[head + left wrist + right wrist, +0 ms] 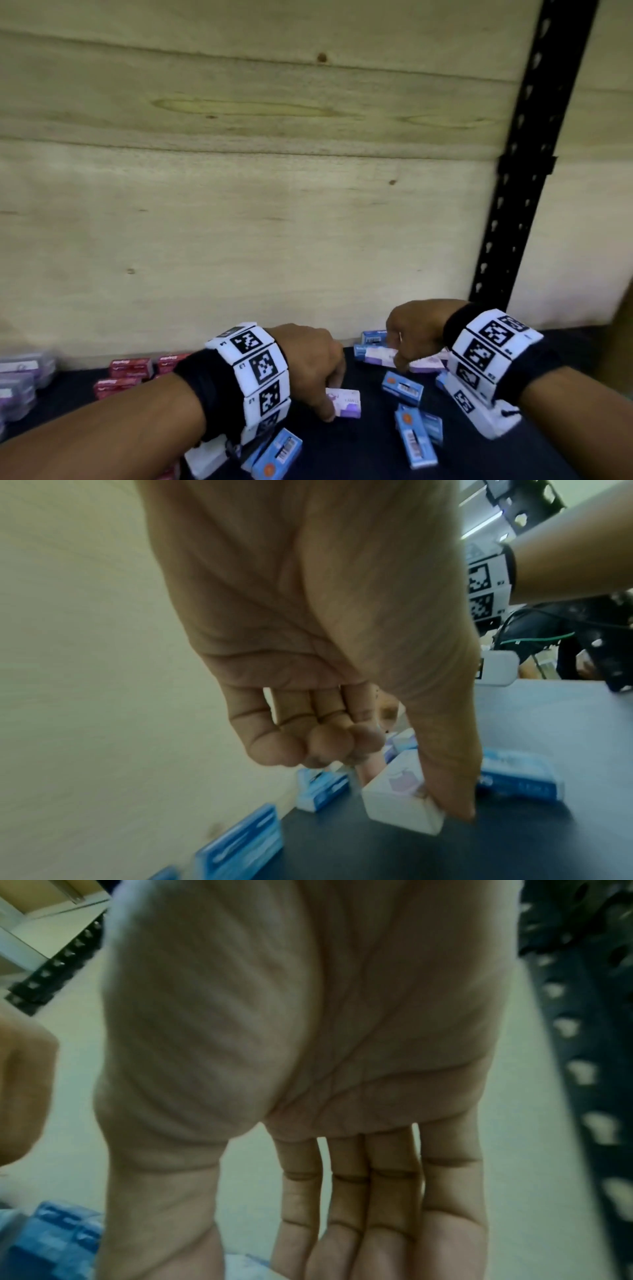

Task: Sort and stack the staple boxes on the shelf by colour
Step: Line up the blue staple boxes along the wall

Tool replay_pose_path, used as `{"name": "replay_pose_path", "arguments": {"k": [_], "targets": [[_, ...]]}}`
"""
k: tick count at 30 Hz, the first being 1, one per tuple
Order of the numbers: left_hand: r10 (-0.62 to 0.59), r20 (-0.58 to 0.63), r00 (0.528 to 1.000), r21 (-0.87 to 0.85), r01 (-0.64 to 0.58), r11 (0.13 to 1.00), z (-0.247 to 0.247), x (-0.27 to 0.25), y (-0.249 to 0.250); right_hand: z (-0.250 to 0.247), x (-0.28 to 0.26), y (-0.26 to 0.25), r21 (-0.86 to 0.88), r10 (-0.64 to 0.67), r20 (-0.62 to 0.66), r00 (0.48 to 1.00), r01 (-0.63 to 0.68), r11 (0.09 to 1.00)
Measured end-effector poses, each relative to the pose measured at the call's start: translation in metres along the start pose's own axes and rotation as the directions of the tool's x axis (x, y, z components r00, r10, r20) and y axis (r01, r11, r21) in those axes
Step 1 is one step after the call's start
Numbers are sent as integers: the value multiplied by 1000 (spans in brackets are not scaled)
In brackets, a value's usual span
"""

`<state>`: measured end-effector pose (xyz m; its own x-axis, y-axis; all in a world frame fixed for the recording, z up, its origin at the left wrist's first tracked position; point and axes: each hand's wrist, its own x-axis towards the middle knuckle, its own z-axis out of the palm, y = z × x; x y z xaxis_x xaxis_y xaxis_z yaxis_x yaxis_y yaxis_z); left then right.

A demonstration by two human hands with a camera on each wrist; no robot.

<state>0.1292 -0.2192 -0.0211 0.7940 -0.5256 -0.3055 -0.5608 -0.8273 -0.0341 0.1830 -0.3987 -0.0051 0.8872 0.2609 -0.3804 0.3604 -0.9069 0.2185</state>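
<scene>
On the dark shelf (356, 448), my left hand (330, 401) pinches a white-and-purple staple box (346, 403) between thumb and index finger. The left wrist view shows that box (394, 804) tilted on one edge, the thumb (445, 783) on its right side and the other fingers curled. My right hand (399, 359) reaches down with straight fingers (373, 1204) onto a cluster of white-and-purple boxes (378, 354) near the back panel; its fingertips are hidden. Several blue boxes (402, 389) lie scattered between and in front of the hands.
Red boxes (131, 368) sit in a group at the left, and purple boxes (20, 378) are stacked at the far left. A plywood back panel (239, 205) closes off the shelf behind. A black perforated upright (524, 171) rises at the right.
</scene>
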Motion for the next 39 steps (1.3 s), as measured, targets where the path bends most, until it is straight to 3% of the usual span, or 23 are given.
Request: {"name": "replay_pose_path", "arguments": {"k": [5,11,19,27,36,39], "targets": [[119,-56,991,8,-119,993,-15,6,44,10,-39,45,-57,119,-2,993,-118,991],[213,-98,972,36,-210,977,-15,20,95,39,-75,87,64,255,65,965,-259,964],[188,-85,979,41,-185,982,-3,48,148,76,-94,112,113,295,130,947,-310,944],[138,-98,986,9,-137,990,-1,70,159,93,-96,121,171,277,146,950,-299,939],[119,-83,989,-31,-122,992,8,69,151,89,-88,117,81,279,204,938,-300,951],[91,-99,991,-67,-98,993,1,60,128,75,-81,109,94,237,123,964,-249,964]]}}
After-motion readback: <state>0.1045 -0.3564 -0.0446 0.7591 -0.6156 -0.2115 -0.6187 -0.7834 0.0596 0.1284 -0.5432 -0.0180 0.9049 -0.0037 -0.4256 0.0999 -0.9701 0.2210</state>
